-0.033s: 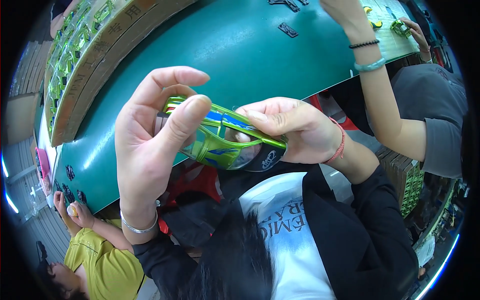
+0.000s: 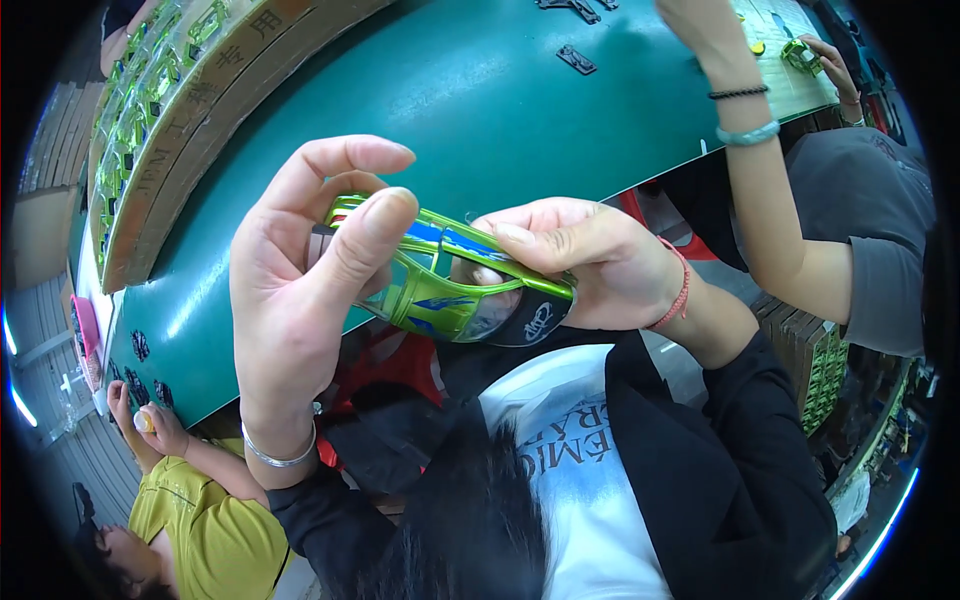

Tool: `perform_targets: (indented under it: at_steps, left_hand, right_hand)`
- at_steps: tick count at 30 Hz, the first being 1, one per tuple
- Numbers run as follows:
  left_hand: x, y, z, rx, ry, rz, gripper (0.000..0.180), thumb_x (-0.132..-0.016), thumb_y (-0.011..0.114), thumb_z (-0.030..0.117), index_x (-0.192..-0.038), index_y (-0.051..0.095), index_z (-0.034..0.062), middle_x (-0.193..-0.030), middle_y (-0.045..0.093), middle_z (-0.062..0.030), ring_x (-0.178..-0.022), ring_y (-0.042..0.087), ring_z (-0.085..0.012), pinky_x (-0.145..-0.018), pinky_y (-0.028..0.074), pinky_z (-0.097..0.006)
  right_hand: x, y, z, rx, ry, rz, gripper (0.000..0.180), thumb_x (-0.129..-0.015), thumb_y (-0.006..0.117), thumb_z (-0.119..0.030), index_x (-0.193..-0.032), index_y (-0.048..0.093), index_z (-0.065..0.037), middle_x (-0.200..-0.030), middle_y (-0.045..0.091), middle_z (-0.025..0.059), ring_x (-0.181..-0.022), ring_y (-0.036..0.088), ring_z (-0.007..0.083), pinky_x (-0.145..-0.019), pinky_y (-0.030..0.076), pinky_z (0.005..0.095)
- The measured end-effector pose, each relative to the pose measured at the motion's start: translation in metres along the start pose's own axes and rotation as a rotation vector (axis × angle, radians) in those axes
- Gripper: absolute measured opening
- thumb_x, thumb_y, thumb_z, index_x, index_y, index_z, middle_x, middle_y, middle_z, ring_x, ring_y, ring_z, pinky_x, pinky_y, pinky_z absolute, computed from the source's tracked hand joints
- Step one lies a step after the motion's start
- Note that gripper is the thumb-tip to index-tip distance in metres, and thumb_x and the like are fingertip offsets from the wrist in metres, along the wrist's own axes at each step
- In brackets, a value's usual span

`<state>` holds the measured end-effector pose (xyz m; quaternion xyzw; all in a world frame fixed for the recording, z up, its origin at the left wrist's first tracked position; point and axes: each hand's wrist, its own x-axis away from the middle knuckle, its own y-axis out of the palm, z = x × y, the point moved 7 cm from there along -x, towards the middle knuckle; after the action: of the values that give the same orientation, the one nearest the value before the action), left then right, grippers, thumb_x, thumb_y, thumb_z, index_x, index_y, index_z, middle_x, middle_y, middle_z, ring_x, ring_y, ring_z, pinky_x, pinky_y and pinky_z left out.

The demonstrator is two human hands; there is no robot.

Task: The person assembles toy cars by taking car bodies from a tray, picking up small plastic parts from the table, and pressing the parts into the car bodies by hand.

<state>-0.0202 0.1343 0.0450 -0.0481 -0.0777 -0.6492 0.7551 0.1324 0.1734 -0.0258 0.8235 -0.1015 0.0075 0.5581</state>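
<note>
A bright green plastic toy car body (image 2: pixel 440 298), with blue markings, open windows and a black end bearing white lettering, is held tilted above the table's near edge. My left hand (image 2: pixel 305 265) grips its left end between thumb and bent fingers, with the index finger raised off it. The right end is in my right hand (image 2: pixel 585 245), its thumb pressed on the upper edge. Some of that hand's fingers lie behind the shell and show through a window opening. The left fingertips behind the car body are partly hidden.
A cardboard box (image 2: pixel 190 135) of green car bodies stands at the left on the green table (image 2: pixel 480 120). Black plastic parts (image 2: pixel 577 60) lie at the far side. A co-worker's arm (image 2: pixel 755 190) reaches in at right; a person in yellow (image 2: pixel 205 520) sits at lower left.
The co-worker's arm at the right has shifted slightly to the right. My hands and the car body have barely moved.
</note>
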Motion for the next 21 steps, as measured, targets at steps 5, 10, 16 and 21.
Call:
perform_targets:
  at_steps: [5, 10, 16, 21]
  left_hand:
    - [0.000, -0.008, -0.006, 0.069, -0.043, 0.075, 0.032, -0.100, 0.077, 0.017, -0.125, 0.065, -0.0002, -0.103, 0.065, 0.0003, -0.067, 0.045, 0.0022, -0.056, 0.032, -0.017]
    - [0.009, 0.000, 0.014, -0.518, 0.060, -0.148, 0.025, -0.089, 0.085, 0.013, -0.108, 0.075, 0.0004, -0.085, 0.071, -0.0017, -0.082, 0.065, -0.0069, -0.071, 0.049, -0.021]
    - [0.025, 0.023, 0.004, -0.828, 0.354, -0.197, 0.022, -0.075, 0.084, 0.002, -0.090, 0.069, 0.0041, -0.088, 0.070, -0.0096, -0.088, 0.067, -0.0306, -0.094, 0.048, -0.045]
    - [0.030, 0.033, -0.011, -0.783, 0.467, -0.118, 0.025, -0.072, 0.079, -0.005, -0.092, 0.066, 0.0025, -0.091, 0.068, -0.0097, -0.091, 0.067, -0.0308, -0.093, 0.044, -0.046]
  right_hand:
    - [-0.003, 0.002, 0.004, -0.039, 0.049, 0.070, 0.032, -0.108, 0.063, -0.029, -0.109, 0.071, 0.002, -0.102, 0.071, 0.0026, -0.089, 0.064, 0.0077, -0.083, 0.051, 0.0247]
    - [-0.001, 0.001, -0.008, 0.540, -0.069, 0.054, 0.022, -0.103, 0.068, -0.022, -0.102, 0.069, -0.001, -0.100, 0.069, 0.0027, -0.089, 0.062, 0.0099, -0.080, 0.049, 0.0280]
    - [0.013, 0.044, -0.018, 1.745, -0.618, 0.075, 0.021, -0.080, 0.074, 0.000, -0.097, 0.063, -0.001, -0.098, 0.061, 0.0114, -0.089, 0.056, 0.0310, -0.078, 0.045, 0.0380]
    - [0.014, 0.042, -0.013, 1.892, -0.636, 0.066, 0.026, -0.075, 0.074, 0.002, -0.099, 0.062, -0.001, -0.098, 0.060, 0.0109, -0.088, 0.058, 0.0306, -0.073, 0.043, 0.0395]
